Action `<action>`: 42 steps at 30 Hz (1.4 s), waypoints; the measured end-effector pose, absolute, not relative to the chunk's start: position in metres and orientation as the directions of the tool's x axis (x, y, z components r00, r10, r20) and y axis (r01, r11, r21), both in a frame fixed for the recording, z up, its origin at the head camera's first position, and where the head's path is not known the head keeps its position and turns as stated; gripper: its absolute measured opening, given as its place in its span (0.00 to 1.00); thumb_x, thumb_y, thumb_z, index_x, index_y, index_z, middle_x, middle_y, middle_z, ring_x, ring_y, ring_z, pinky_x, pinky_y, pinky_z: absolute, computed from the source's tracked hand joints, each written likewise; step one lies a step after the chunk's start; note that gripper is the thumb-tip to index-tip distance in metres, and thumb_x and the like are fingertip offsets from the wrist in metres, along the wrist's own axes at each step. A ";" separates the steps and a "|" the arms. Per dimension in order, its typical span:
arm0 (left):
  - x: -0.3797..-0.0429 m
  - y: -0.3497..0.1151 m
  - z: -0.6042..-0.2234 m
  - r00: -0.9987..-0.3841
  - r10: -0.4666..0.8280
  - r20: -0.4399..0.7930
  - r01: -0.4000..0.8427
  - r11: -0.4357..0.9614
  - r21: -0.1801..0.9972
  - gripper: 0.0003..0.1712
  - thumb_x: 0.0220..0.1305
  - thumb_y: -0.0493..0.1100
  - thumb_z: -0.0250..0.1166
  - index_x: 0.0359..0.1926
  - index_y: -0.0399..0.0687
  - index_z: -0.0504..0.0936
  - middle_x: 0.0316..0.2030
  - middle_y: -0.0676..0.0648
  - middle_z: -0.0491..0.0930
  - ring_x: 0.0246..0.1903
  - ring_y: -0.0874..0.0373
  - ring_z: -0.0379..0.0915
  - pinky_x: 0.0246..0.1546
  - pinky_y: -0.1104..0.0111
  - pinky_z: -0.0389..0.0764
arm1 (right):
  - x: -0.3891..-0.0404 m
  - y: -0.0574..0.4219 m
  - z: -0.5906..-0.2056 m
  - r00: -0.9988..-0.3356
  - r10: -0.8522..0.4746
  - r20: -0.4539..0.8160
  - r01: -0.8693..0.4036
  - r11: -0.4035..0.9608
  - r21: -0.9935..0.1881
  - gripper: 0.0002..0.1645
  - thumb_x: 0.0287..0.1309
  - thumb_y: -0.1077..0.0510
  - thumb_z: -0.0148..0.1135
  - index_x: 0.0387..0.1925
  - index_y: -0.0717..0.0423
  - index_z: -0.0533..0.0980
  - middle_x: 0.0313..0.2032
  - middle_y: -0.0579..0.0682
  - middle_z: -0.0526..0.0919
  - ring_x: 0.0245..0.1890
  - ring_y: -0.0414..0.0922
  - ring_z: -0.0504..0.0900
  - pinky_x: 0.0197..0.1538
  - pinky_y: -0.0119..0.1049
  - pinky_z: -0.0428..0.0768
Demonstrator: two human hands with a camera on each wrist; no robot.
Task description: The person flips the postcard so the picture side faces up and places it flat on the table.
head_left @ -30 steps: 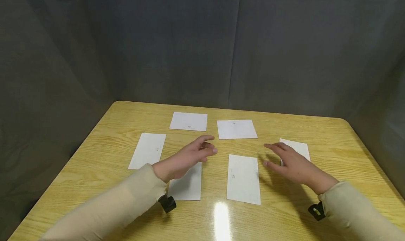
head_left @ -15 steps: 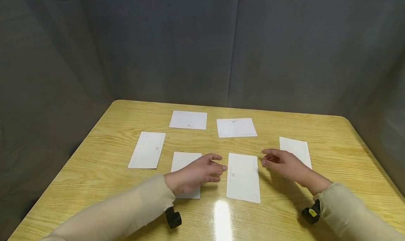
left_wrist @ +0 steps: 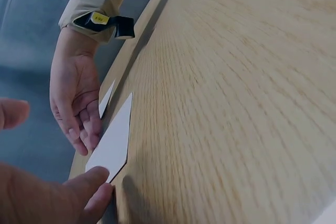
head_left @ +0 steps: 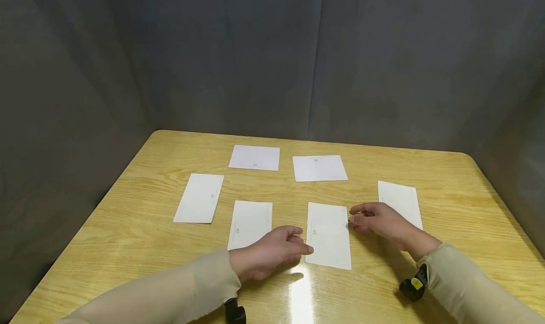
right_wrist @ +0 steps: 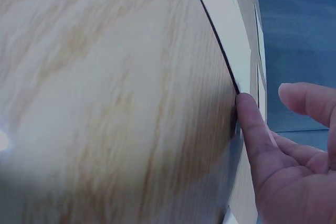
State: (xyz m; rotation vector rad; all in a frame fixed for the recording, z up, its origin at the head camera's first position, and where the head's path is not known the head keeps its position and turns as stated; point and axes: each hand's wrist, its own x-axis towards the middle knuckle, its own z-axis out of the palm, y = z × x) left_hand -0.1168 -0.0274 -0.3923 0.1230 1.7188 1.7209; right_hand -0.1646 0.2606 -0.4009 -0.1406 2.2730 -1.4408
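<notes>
A white postcard-like card (head_left: 328, 236), with faint small print on it, lies flat between my two hands. My left hand (head_left: 274, 250) reaches in from the left, its fingers loosely bent and one fingertip overlapping the card's left edge. On the other side my right hand (head_left: 387, 224) is low over the table, fingertips right at the card's right edge. The right wrist view shows one fingertip (right_wrist: 245, 100) against the edge of the card (right_wrist: 231, 30). In the left wrist view, both hands flank the card (left_wrist: 113, 142). Neither hand grips anything.
Another card (head_left: 251, 222) lies left, partly behind my left hand. A further card (head_left: 402, 198) is partly covered by my right hand. More cards lie at the far left (head_left: 199, 198), back left (head_left: 254, 157) and back centre (head_left: 320, 168). Dark cloth (head_left: 272, 59) surrounds the wooden table (head_left: 140, 248).
My left hand has come down and toward me, from above the left card to the middle card's left edge. The right hand has lowered slightly, closer to that card's right edge.
</notes>
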 end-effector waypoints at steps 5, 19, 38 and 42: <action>-0.116 -0.023 -0.393 -0.755 0.521 -0.397 -0.408 0.100 0.907 0.41 0.63 0.40 0.63 0.68 0.24 0.53 0.64 0.31 0.62 0.61 0.40 0.65 0.62 0.55 0.68 | -0.165 0.259 -0.403 -0.895 -0.303 -0.328 0.178 0.431 -0.885 0.27 0.66 0.62 0.55 0.58 0.81 0.64 0.49 0.66 0.79 0.50 0.53 0.80 0.49 0.38 0.81; -0.119 -0.016 -0.390 -0.768 0.507 -0.391 -0.406 0.086 0.910 0.40 0.63 0.41 0.59 0.69 0.24 0.53 0.71 0.33 0.51 0.67 0.35 0.53 0.68 0.52 0.55 | -0.168 0.260 -0.394 -0.856 -0.318 -0.409 0.292 0.356 -0.888 0.27 0.66 0.62 0.54 0.57 0.81 0.64 0.48 0.61 0.81 0.47 0.47 0.81 0.52 0.39 0.79; -0.117 -0.012 -0.392 -0.764 0.506 -0.400 -0.409 0.098 0.907 0.39 0.63 0.39 0.58 0.68 0.23 0.54 0.71 0.32 0.51 0.68 0.34 0.49 0.68 0.52 0.53 | -0.170 0.262 -0.407 -0.871 -0.280 -0.404 0.330 0.275 -0.903 0.22 0.65 0.63 0.56 0.54 0.76 0.66 0.35 0.52 0.80 0.35 0.39 0.80 0.38 0.31 0.81; -0.117 -0.012 -0.393 -0.762 0.512 -0.396 -0.407 0.096 0.908 0.39 0.63 0.39 0.58 0.68 0.23 0.54 0.71 0.32 0.51 0.68 0.33 0.49 0.68 0.51 0.53 | -0.171 0.259 -0.410 -0.881 -0.246 -0.403 0.329 0.292 -0.898 0.18 0.65 0.64 0.56 0.50 0.74 0.69 0.32 0.51 0.79 0.31 0.39 0.79 0.34 0.30 0.81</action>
